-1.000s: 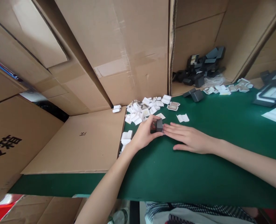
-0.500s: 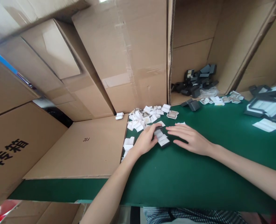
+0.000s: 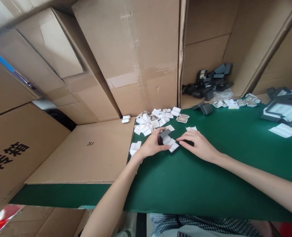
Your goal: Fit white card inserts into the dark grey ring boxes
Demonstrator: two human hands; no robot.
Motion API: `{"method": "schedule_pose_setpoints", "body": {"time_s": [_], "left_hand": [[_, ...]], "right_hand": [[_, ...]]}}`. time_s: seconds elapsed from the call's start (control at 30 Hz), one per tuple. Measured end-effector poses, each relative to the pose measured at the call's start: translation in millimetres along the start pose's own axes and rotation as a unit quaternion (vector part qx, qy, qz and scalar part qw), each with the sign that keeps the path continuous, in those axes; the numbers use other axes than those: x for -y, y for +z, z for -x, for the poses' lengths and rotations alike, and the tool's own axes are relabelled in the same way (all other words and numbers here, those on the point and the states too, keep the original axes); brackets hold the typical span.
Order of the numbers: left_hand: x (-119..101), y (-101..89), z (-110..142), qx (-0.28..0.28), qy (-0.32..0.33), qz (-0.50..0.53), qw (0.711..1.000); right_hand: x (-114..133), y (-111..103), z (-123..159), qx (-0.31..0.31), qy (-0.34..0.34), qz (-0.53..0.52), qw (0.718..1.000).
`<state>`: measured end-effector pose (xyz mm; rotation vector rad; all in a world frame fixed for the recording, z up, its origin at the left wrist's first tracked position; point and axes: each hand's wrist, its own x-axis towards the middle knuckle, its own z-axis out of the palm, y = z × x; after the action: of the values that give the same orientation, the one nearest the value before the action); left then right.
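Observation:
A small dark grey hinged box (image 3: 167,140) with a white lining lies open on the green table (image 3: 210,184). My left hand (image 3: 152,144) grips its raised lid from the left. My right hand (image 3: 197,144) rests on the table just right of the box, fingertips at its lower half, apparently touching it. Behind both hands lies a heap of small white inserts (image 3: 156,120), with one white insert (image 3: 190,128) just above my right hand.
Large cardboard cartons (image 3: 126,56) wall the back and left. An open carton holds a pile of dark boxes (image 3: 210,80). More white inserts (image 3: 235,102) and dark open cases (image 3: 284,110) lie at the right. A flat carton (image 3: 86,154) lies left.
The small box, closed in my left hand a second ago, now lies open on the table. My right hand moved in and curled its fingers at the box's edge.

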<state>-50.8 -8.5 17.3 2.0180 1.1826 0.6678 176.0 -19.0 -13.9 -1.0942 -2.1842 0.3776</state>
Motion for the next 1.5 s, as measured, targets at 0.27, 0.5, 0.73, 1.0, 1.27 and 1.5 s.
{"method": "schedule_pose_setpoints", "body": {"time_s": [0.27,0.5,0.73,1.0,1.27,1.5], "left_hand": [[2.8,16.1,-3.8,0.015,0.001,0.026,1.0],[4.5,32.3,-3.6,-0.034,0.006,-0.044,0.998],[0.5,41.5,-2.9,-0.071,0.022,-0.086,0.994],[0.5,45.6,-1.8,-0.082,0.017,-0.103,0.991],[2.3,47.0,-2.3,-0.085,0.017,-0.11,0.99],[2.2,46.4,-4.5,-0.098,0.092,-0.093,0.987]], "right_hand": [[4.6,10.4,-3.9,-0.006,0.031,-0.033,0.999],[8.9,12.3,-8.0,-0.007,0.081,0.017,0.997],[8.9,7.2,-15.1,0.021,0.166,-0.103,0.981],[12.9,16.9,-4.2,-0.093,0.103,-0.078,0.987],[8.1,23.5,-4.0,-0.124,0.152,-0.194,0.961],[-0.7,10.3,-14.6,-0.001,0.219,-0.335,0.917]]}}
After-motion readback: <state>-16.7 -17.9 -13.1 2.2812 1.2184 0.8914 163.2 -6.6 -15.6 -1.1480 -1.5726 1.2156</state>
